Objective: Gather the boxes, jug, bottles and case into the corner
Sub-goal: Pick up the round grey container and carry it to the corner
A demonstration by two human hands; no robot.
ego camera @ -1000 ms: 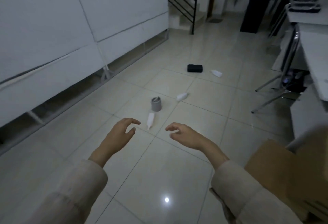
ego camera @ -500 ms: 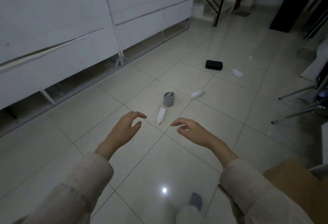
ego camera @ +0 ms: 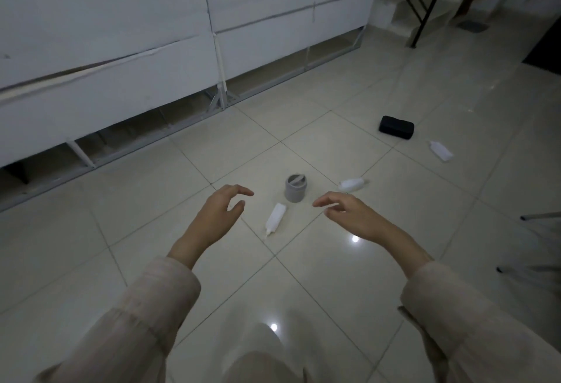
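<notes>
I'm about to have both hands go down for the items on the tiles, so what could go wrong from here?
1. The white squeeze bottle lying on its side between the left hand and right hand may roll away if nudged.
2. The upright grey cylindrical jug stands just beyond it; a reaching hand could tip it.
3. The black rectangular case and the flat white bottle lie far off and could be missed in the dim light.

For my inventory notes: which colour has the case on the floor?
Black; the case shows best in the head view.
</notes>
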